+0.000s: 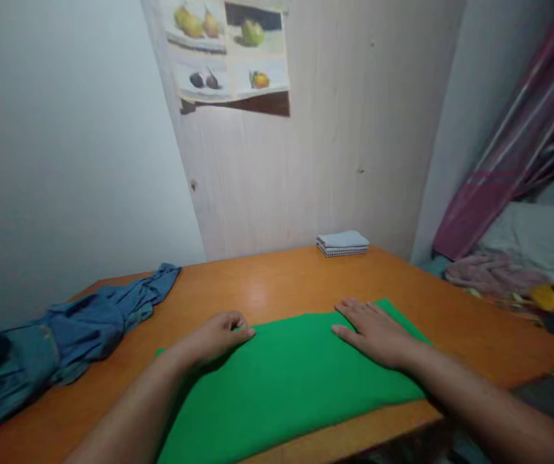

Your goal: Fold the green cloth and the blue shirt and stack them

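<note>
A green cloth [301,380] lies spread out across the near part of the table, its near edge close to the table's front edge. At the cloth's far edge, left of its middle, my left hand [223,335] has its fingers curled and its thumb against them, pinching the fabric. My right hand [373,332] rests palm down on the right part of the cloth, fingers stretched out and thumb apart. The cloth looks mostly smooth between the two hands. My left forearm covers part of its left side.
Crumpled blue denim clothing [98,322] lies along the left of the orange-brown table [252,283]. A folded checked cloth stack [342,242] sits at the back right by the wall. Fruit pictures [229,51] hang above. To the right are a pink curtain [494,161] and bedding [538,232].
</note>
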Demonstrator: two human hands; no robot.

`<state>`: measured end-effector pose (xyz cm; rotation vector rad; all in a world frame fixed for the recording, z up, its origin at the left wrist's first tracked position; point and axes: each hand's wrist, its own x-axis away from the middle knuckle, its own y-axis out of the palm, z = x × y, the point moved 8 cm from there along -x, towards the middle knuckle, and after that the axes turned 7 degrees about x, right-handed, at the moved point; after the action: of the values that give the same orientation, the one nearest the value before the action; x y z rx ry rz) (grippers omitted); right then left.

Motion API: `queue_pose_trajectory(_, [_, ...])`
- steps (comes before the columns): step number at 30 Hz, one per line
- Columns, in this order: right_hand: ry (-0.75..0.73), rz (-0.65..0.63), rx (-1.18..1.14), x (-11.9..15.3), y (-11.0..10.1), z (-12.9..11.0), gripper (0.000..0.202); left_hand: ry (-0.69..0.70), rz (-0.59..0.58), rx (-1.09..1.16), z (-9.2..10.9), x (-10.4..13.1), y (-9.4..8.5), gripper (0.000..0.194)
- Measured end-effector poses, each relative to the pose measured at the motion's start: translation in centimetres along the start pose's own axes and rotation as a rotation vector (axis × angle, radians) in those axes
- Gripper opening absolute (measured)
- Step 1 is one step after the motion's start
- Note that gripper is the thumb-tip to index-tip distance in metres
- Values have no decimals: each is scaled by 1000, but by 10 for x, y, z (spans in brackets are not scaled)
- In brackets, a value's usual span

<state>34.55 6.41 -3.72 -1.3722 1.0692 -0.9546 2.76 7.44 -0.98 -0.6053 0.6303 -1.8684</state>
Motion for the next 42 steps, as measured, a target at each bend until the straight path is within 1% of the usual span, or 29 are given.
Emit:
queue_pose_trajectory(4, [-9,24,-12,0,0,0,91,36,-17,18,3,3,-2,47])
queue_pose_trajectory(9, [-9,27,-6,-1,1,1,90,82,-31,74,8,7,-4,41])
queue_pose_trajectory(14, [-6,12,-5,-1,1,1,90,73,-16,93,2,5,-4,45])
queue_pose_trajectory(20, [0,-7,-9,-2,2,2,90,66,82,-172,-13,-4,-7,39])
queue_pose_trajectory(24, [-3,-8,-9,-2,1,1,89,-5,127,-267,-20,-3,-15,42])
queue_pose_trajectory(26, [-5,-8,-13,-2,0,1,89,-41,145,-340,-16,0,-19,43])
queue_pose_trajectory(27, [-7,-10,-14,-2,0,0,89,-44,159,-390,-11,3,-21,42])
queue_pose_trajectory(30, [-8,-16,-7,-2,1,0,91,32,247,-531,20,12,-21,39])
queue_pose_trajectory(32, [-5,-17,-4,-3,1,-1,92,136,294,-562,43,19,-12,42])
queue_pose_trajectory(34, [-6,-22,-9,-3,0,-1,92,244,287,-542,60,27,5,49])
queue_pose_trajectory(35, [-6,-25,-12,-3,0,-1,92,285,262,-532,63,30,16,53])
queue_pose_trajectory(37, [-8,-36,-18,-3,1,-2,93,293,202,-529,59,36,35,62])
queue_pose_trajectory(39, [-7,-43,-22,-3,1,-2,93,246,107,-547,45,40,53,68])
queue_pose_trajectory(40, [-9,-43,-24,-3,0,-3,93,221,75,-560,38,41,58,69])
queue_pose_trajectory(42, [-15,-44,-26,-4,0,-3,93,182,72,-584,25,42,59,71])
